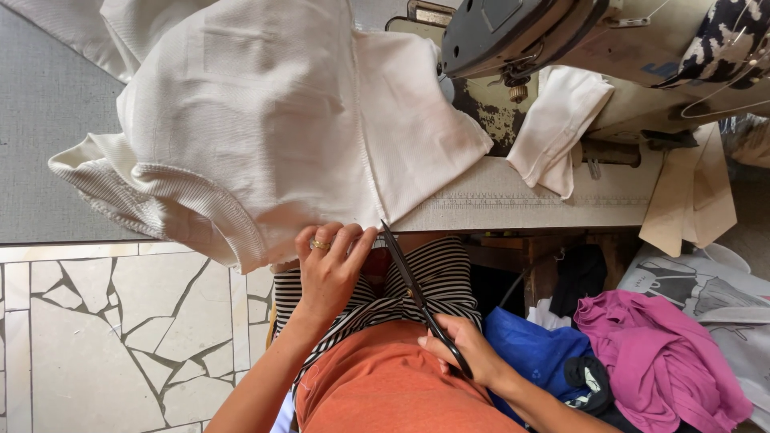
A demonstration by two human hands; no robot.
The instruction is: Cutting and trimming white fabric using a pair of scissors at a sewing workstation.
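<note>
Cream fabric [265, 120] draped over sewing table [521, 204], lower edge hanging off front so blades reach it. Left hand [329, 269] pinches that edge just left of seam, holding it taut. Right hand [465, 349], below table edge, closed around handles of black scissors [413, 293]; tips touch fabric edge at seam.

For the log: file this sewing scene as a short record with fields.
left hand: pinches the edge of the cream fabric
right hand: holds black scissors, tips at the fabric edge
fabric: draped over the table
sewing machine: at the far side, white cloth beside it
clothes pile: pink and blue, to the right
floor: cracked tiles
</note>
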